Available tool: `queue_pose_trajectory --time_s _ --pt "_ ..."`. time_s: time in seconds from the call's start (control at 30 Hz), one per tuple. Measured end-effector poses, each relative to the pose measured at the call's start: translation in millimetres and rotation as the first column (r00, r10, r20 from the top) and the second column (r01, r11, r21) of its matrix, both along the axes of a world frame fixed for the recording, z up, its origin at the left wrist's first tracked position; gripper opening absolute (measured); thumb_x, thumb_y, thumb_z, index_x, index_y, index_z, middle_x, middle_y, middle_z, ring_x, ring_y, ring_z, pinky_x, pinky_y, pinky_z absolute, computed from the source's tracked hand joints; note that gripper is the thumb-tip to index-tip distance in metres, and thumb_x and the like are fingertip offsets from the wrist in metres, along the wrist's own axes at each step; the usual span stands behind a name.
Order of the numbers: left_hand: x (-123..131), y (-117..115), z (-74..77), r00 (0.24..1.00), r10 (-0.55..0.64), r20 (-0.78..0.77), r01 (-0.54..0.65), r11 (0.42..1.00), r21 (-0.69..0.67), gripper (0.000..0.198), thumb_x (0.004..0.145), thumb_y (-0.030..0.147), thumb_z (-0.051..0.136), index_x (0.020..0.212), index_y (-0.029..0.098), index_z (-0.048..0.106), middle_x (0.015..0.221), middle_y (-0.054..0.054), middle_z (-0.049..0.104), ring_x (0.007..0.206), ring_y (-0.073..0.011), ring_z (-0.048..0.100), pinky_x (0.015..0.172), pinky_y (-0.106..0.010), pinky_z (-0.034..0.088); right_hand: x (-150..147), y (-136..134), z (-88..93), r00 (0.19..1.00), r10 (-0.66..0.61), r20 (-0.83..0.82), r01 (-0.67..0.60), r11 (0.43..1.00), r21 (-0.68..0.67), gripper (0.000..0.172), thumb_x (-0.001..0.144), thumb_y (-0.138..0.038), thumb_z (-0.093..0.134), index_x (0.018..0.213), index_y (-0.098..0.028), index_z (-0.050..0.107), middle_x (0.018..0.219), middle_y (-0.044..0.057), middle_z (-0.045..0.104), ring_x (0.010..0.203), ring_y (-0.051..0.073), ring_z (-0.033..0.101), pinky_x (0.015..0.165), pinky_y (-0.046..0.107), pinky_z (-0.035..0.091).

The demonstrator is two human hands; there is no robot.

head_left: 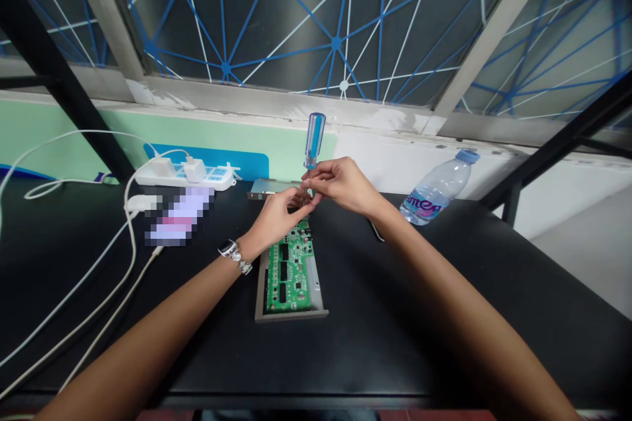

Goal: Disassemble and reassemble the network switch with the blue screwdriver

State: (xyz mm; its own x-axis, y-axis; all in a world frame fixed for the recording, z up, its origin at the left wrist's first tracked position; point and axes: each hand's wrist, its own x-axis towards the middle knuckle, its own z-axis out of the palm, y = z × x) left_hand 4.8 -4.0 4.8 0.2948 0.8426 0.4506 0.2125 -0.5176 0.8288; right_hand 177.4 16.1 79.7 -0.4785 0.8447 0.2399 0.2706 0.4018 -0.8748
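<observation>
On my head-camera feed, the left hand (276,217) and right hand (340,185) meet around an upright screwdriver with a clear-and-blue plastic handle (315,139). The right hand's thumb and fingers pinch it just below the handle, while the left hand's fingers look closed around the lower shaft. Beneath them, a green circuit board (289,270) sits in a shallow grey metal casing (291,316) on a black table (375,355). As things lie, the board is in the casing, and a flat metal plate (269,187) lies beyond the hands, off it. What is left I can't fully judge: the fingers hide the screwdriver's tip and the board's far end, so I can't tell whether the tip touches anything, and no screws are clear to me
</observation>
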Motion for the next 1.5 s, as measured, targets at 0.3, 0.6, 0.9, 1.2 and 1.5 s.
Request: queue_pose_trajectory --time_s 0.3,0.6,0.9,1.2,1.5 --pt "1.2 0.2 1.5 0.997 -0.02 0.075 0.027 0.994 -0.104 0.017 0.089 0.023 0.063 0.097 0.013 0.074 0.094 -0.009 0.078 0.09 -0.0223 0.073 0.086 -0.036 0.057 -7.3 -2.8 -2.9 0.99 -0.138 0.005 0.136 0.981 0.135 0.022 0.076 -0.027 0.074 0.068 -0.018 0.056 0.061 0.0 0.063 0.05 0.013 0.063 0.048 0.027 0.047" --pt "-3.5 3.9 -0.1 0.995 -0.102 0.01 0.102 0.994 -0.036 0.022 0.095 0.024 0.055 0.098 0.014 0.074 0.096 -0.008 0.077 0.095 -0.0217 0.072 0.088 -0.036 0.055 -1.2 -4.5 2.4 1.0 0.012 0.027 -0.012 1.0 0.008 0.016 0.081 -0.03 0.07 0.08 -0.014 0.066 0.067 0.003 0.069 0.057 0.016 0.068 0.055 0.03 0.053" --pt "-2.3 11.7 -10.4 0.987 -0.144 0.073 0.151 0.982 -0.11 0.022 0.095 0.027 0.055 0.103 0.013 0.07 0.104 -0.011 0.076 0.102 -0.0218 0.072 0.099 -0.04 0.054 -5.4 -3.5 0.0 0.992 -0.12 0.03 0.114 0.982 0.15 0.026 0.078 -0.039 0.074 0.081 -0.017 0.059 0.076 0.004 0.068 0.066 0.016 0.067 0.058 0.028 0.051" --pt "-3.8 8.1 -5.2 0.99 -0.126 0.058 0.132 0.985 -0.11 0.024 0.096 0.028 0.054 0.106 0.013 0.07 0.104 -0.012 0.076 0.1 -0.0217 0.073 0.097 -0.04 0.055 1.4 -2.8 11.6 0.996 -0.033 -0.078 0.041 0.994 0.104 0.034 0.078 -0.045 0.074 0.09 -0.021 0.052 0.085 0.002 0.063 0.069 0.017 0.067 0.055 0.028 0.052" --pt "-1.0 0.1 1.4 0.998 -0.029 -0.053 0.028 1.0 -0.005 0.024 0.095 0.021 0.052 0.106 0.013 0.072 0.102 -0.01 0.077 0.095 -0.0211 0.073 0.095 -0.038 0.055 -13.7 -14.0 6.4 0.922 -0.379 -0.073 0.37 0.814 0.448 0.023 0.08 -0.031 0.071 0.072 -0.021 0.051 0.061 -0.003 0.055 0.058 0.012 0.051 0.06 0.029 0.043"
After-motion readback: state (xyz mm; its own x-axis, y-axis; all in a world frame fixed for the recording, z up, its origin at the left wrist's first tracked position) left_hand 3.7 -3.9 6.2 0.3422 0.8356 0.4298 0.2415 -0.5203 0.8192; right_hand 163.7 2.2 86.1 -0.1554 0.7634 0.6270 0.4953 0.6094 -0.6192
